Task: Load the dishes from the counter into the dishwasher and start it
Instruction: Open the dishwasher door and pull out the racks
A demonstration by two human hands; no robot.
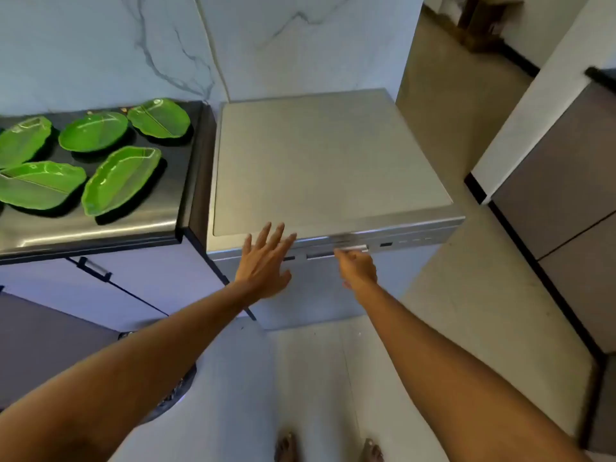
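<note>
1. Home kitchen, pretty clearly: a steel dishwasher [333, 155] sits right in front of the left hand [265, 261].
2. Left of that hand there's a dark counter [100, 228] with green leaf-shaped dishes [120, 180] on it.
3. Below-left of it, a cupboard door [160, 285] with a bar handle [95, 265].
4. Marble-look wall [100, 45] beyond, pale floor [316, 378] and bare feet [286, 448] underneath.

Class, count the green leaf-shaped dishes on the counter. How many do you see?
5 dishes. Back row: one at the left edge, one in the middle, one nearest the dishwasher. Front row: one left, one right. More may lie beyond the picture's left edge.
</note>
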